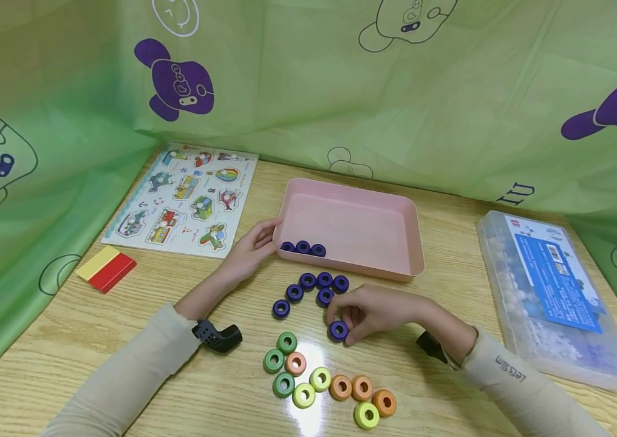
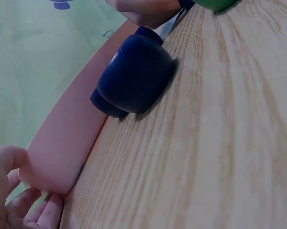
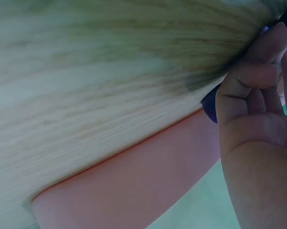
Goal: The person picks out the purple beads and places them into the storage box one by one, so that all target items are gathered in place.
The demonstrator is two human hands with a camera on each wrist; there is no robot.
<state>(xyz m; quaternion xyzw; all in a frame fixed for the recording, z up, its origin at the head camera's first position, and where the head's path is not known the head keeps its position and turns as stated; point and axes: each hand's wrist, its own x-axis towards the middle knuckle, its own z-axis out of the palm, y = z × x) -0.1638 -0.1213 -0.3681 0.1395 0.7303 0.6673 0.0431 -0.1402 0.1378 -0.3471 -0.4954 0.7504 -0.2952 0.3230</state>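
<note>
My right hand (image 1: 376,309) pinches a dark purple ring-shaped bead (image 1: 338,331) between thumb and fingers, low over the table. In the right wrist view the curled fingers (image 3: 258,76) hide most of it. My left hand (image 1: 251,250) holds the near left corner of a shallow pink tray (image 1: 352,267), the fingers bent about its wall in the left wrist view. Three purple beads (image 1: 303,247) lie inside the tray along its near left edge. Several more purple beads (image 1: 294,294) form a loose arc on the table between the tray and my right hand.
Green beads (image 1: 283,385), yellow beads (image 1: 304,395) and orange beads (image 1: 340,387) lie nearer me. A picture puzzle board (image 1: 183,197) and a red-and-yellow piece (image 1: 107,269) are on the left. At the right lies a clear plastic case (image 1: 554,297). A green curtain (image 1: 297,91) hangs behind.
</note>
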